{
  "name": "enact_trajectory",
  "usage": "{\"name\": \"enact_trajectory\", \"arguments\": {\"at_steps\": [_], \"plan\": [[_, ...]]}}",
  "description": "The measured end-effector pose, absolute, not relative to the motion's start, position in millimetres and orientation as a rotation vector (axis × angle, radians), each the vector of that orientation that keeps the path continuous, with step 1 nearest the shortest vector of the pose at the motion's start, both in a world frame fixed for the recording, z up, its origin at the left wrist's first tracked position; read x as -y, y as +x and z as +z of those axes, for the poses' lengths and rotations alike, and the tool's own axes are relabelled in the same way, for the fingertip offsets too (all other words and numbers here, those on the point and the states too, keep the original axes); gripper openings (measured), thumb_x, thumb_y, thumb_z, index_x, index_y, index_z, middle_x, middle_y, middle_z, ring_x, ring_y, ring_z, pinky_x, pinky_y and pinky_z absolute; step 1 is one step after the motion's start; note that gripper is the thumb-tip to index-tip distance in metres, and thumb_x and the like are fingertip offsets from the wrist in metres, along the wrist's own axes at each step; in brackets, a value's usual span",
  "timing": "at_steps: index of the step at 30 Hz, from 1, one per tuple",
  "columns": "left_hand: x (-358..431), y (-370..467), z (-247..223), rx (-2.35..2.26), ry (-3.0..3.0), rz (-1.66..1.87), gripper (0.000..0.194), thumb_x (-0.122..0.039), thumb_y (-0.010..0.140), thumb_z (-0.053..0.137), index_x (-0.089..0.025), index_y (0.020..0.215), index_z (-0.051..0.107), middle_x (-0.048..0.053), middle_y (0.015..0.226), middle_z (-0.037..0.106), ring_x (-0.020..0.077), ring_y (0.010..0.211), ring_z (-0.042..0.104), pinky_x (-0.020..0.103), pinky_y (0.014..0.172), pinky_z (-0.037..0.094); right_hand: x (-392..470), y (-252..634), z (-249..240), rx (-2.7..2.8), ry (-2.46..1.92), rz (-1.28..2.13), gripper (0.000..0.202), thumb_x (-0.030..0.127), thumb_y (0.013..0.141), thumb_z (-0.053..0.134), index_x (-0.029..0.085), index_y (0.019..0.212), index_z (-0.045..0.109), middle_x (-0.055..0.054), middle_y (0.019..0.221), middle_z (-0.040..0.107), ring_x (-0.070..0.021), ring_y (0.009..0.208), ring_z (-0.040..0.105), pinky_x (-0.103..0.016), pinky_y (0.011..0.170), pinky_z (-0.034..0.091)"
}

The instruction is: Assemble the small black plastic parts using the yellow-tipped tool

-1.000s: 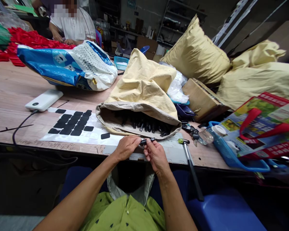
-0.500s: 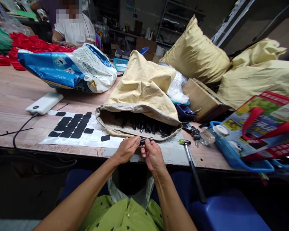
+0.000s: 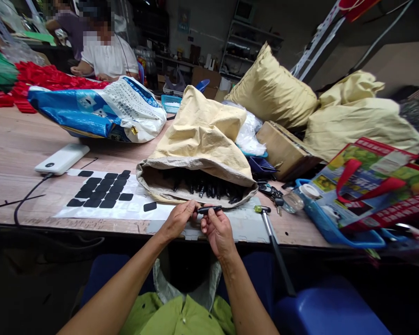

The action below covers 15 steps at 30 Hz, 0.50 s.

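Note:
A slim, black, pen-shaped piece [image 3: 208,210] lies crosswise between my two hands, just in front of the sack's mouth. My left hand [image 3: 180,219] is closed at its left end, fingertips pressed together. On the right, the thumb and fingers of my right hand [image 3: 217,229] pinch it near its other end. Behind them a cream cloth sack [image 3: 202,132] lies with its mouth facing me, and several black pieces [image 3: 211,188] with shiny tips show inside. Beneath my hands is a grey board [image 3: 246,225] at the table edge.
A hammer [image 3: 269,225] overhangs the table edge at right, beside keys [image 3: 277,197] and a blue basket [image 3: 309,211]. Black pads [image 3: 101,190] sit on a white sheet at left, near a white power bank [image 3: 62,158]. A co-worker [image 3: 106,56] sits across the table.
The black piece now shows more of its length between my hands, and my right fingers have opened slightly around it. The whole view has shifted a little.

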State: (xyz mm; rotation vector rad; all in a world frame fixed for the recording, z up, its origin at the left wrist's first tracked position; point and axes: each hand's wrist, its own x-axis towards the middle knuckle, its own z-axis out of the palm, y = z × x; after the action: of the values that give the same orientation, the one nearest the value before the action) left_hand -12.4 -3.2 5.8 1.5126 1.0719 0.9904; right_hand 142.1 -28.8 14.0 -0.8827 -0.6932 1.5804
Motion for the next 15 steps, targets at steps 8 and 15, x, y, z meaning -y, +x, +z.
{"name": "enact_trajectory", "arguments": {"at_steps": [8,15], "plan": [[3.4,-11.3,7.3,-1.08,1.519,0.985,0.057,-0.061,0.101,0.032,-0.017,0.089,0.066,0.001,0.07,0.06,0.0151,0.066,0.051,0.027,0.064,0.039,32.4,148.8,14.2,0.745,-0.843,1.591,0.041,0.045,0.077,0.082,0.02,0.104,0.063,0.001,0.078,0.065,-0.009,0.06,0.055,-0.018,0.05,0.042],[1.7,-10.5,5.5,-1.118,1.606,0.953,0.053,-0.058,0.1,0.037,-0.018,0.086,0.069,0.0,0.069,0.06,0.0153,0.066,0.054,0.026,0.064,0.038,60.2,181.3,11.7,1.72,-0.879,2.027,0.035,0.046,0.079,0.075,0.017,0.098,0.075,0.002,0.067,0.061,-0.0092,0.056,0.049,-0.02,0.054,0.036]]}}
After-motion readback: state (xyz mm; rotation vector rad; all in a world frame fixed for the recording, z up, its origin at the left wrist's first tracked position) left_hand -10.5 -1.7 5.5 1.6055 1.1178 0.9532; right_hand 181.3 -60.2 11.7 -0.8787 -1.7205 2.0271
